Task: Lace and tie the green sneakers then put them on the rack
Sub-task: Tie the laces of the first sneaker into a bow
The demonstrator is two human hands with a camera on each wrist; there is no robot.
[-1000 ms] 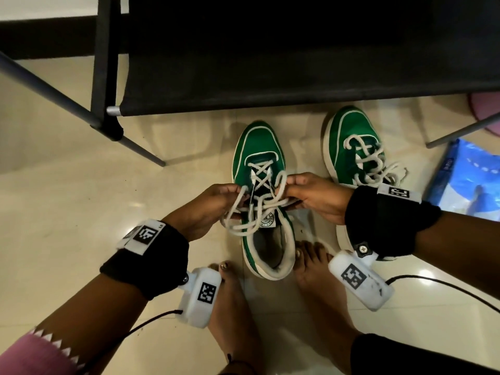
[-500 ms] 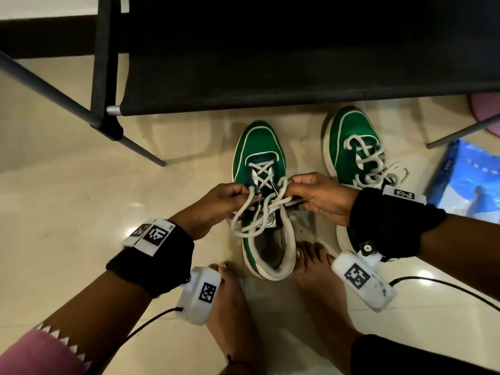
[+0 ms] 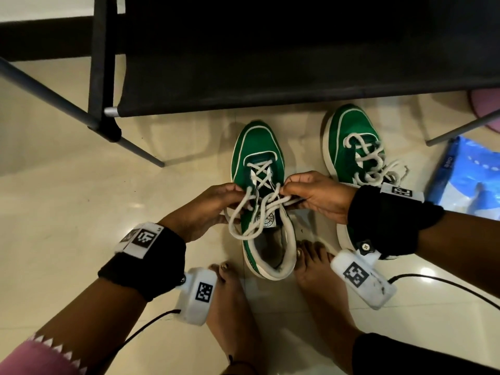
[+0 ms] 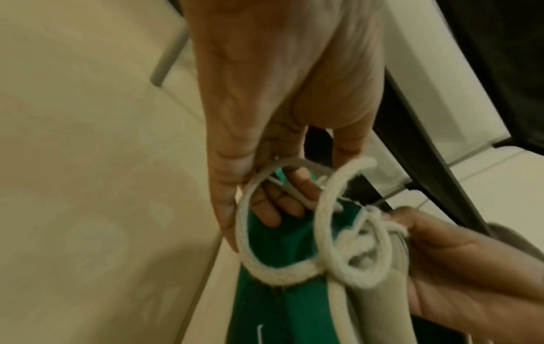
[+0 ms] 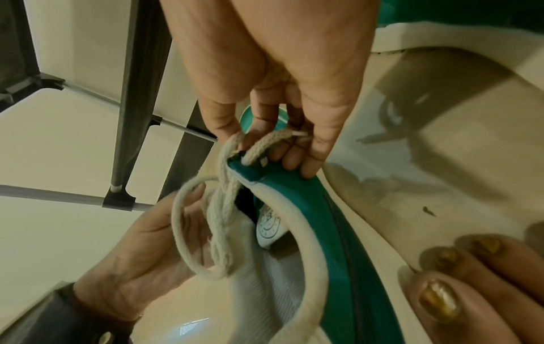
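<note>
A green sneaker (image 3: 257, 147) with white trim stands on the floor between my bare feet, toe toward the rack. Its white laces (image 3: 259, 209) form loose loops over the tongue. My left hand (image 3: 205, 209) pinches a lace loop (image 4: 265, 244) on the left side. My right hand (image 3: 316, 196) pinches the lace (image 5: 265, 144) at the right eyelets. A second green sneaker (image 3: 351, 142) with its laces bunched stands to the right, partly behind my right wrist.
The black fabric shelf of the rack (image 3: 270, 77) spans the top, with metal legs (image 3: 135, 150) at left and right. A blue and white bag (image 3: 468, 180) lies at the right edge. My bare feet (image 3: 230, 307) stand behind the sneaker on the pale tiled floor.
Both hands have drawn closer over the tongue and lifted slightly. The lace loops have pulled in and sit smaller than a second ago.
</note>
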